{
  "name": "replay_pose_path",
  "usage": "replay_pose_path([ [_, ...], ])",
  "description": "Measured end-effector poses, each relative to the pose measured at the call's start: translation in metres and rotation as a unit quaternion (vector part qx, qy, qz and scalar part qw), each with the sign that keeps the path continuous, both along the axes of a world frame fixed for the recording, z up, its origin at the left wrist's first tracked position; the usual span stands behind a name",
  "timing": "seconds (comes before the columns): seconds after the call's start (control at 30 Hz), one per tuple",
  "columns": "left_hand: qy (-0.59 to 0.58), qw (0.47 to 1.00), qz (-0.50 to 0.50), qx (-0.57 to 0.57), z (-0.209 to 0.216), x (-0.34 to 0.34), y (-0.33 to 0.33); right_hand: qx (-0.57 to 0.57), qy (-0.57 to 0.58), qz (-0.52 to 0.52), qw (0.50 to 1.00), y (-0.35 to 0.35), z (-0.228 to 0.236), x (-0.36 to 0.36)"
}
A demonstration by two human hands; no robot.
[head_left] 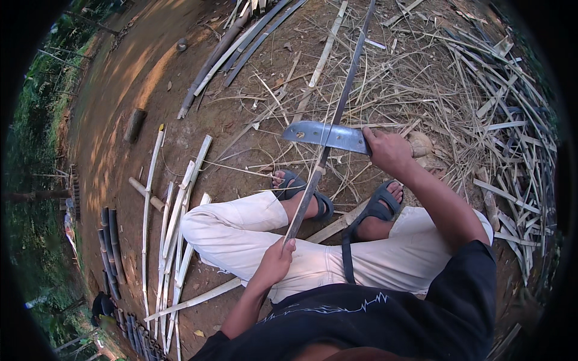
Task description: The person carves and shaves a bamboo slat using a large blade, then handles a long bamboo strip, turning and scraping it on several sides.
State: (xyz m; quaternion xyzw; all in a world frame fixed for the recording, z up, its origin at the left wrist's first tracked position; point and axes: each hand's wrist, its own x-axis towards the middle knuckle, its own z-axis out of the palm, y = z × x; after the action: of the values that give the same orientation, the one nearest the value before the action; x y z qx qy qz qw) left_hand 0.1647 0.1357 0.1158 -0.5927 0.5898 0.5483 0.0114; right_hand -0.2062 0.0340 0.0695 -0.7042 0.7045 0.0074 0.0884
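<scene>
My left hand is closed round the near end of a long dark bamboo strip, just above my lap. The strip slants away from me to the far edge of the view. In my right hand is a broad knife with several holes in its grey blade; the fist hides its handle. The blade points left and lies crosswise at the strip, well beyond my left hand. A thin pale sliver passes in front of the blade there. Whether the edge sits inside the strip I cannot tell.
My sandalled feet rest on bare soil either side of the strip. Pale split bamboo lengths lie at left, dark bamboo tubes beyond them. Shavings cover the ground ahead, and a heap of strips lines the right. A short log lies far left.
</scene>
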Motion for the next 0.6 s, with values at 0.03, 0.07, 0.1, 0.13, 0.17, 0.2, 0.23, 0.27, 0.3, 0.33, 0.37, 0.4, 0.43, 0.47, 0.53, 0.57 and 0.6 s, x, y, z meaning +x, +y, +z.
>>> replay_pose_path([
  [0.03, 0.005, 0.999, 0.013, 0.03, 0.004, 0.004, 0.001, -0.019, 0.002, -0.004, 1.0, -0.004, -0.002, -0.005],
  [0.07, 0.008, 0.998, 0.025, 0.065, 0.009, 0.012, 0.006, -0.032, 0.002, -0.01, 0.999, -0.006, -0.008, -0.014],
  [0.1, 0.01, 0.994, 0.038, 0.101, 0.012, 0.018, 0.012, -0.044, 0.002, -0.015, 0.999, -0.011, -0.015, -0.026],
  [0.13, 0.013, 0.997, 0.025, 0.078, 0.012, 0.022, 0.018, -0.002, -0.014, -0.091, 0.996, -0.026, -0.023, -0.044],
  [0.17, 0.013, 0.998, 0.015, 0.056, 0.014, 0.027, 0.026, 0.01, -0.016, -0.115, 0.993, -0.03, -0.025, -0.058],
  [0.2, 0.014, 0.999, 0.003, 0.035, 0.016, 0.032, 0.032, -0.006, -0.015, -0.113, 0.993, -0.026, -0.031, -0.061],
  [0.23, 0.015, 0.997, 0.025, 0.072, 0.016, 0.033, 0.035, -0.025, -0.011, -0.111, 0.993, -0.024, -0.031, -0.063],
  [0.27, 0.016, 0.993, 0.046, 0.107, 0.016, 0.035, 0.035, -0.004, -0.011, -0.09, 0.996, -0.024, -0.026, -0.052],
  [0.3, 0.018, 0.987, 0.068, 0.142, 0.016, 0.037, 0.035, 0.018, -0.01, -0.069, 0.997, -0.019, -0.021, -0.032],
  [0.33, 0.027, 0.986, 0.072, 0.146, 0.016, 0.04, 0.036, 0.036, -0.007, -0.049, 0.998, -0.016, -0.015, -0.023],
  [0.37, 0.033, 0.985, 0.078, 0.152, 0.016, 0.045, 0.04, 0.016, -0.009, -0.006, 1.0, -0.012, -0.015, -0.02],
  [0.4, 0.039, 0.983, 0.085, 0.159, 0.017, 0.05, 0.043, -0.003, -0.011, 0.037, 0.999, -0.01, -0.014, -0.019],
  [0.43, 0.028, 0.973, 0.111, 0.2, 0.019, 0.058, 0.049, -0.018, -0.014, 0.083, 0.996, -0.007, -0.015, -0.015],
  [0.47, 0.016, 0.961, 0.136, 0.242, 0.021, 0.065, 0.054, -0.019, 0.011, 0.024, 0.999, -0.014, -0.017, -0.025],
  [0.53, 0.012, 0.959, 0.145, 0.244, 0.024, 0.081, 0.076, 0.003, -0.012, -0.112, 0.994, -0.037, -0.043, -0.069],
  [0.57, 0.015, 0.959, 0.148, 0.243, 0.023, 0.09, 0.085, 0.005, -0.017, -0.166, 0.986, -0.037, -0.053, -0.086],
  [0.6, 0.016, 0.957, 0.156, 0.243, 0.023, 0.098, 0.095, 0.015, -0.012, -0.155, 0.988, -0.035, -0.051, -0.084],
])
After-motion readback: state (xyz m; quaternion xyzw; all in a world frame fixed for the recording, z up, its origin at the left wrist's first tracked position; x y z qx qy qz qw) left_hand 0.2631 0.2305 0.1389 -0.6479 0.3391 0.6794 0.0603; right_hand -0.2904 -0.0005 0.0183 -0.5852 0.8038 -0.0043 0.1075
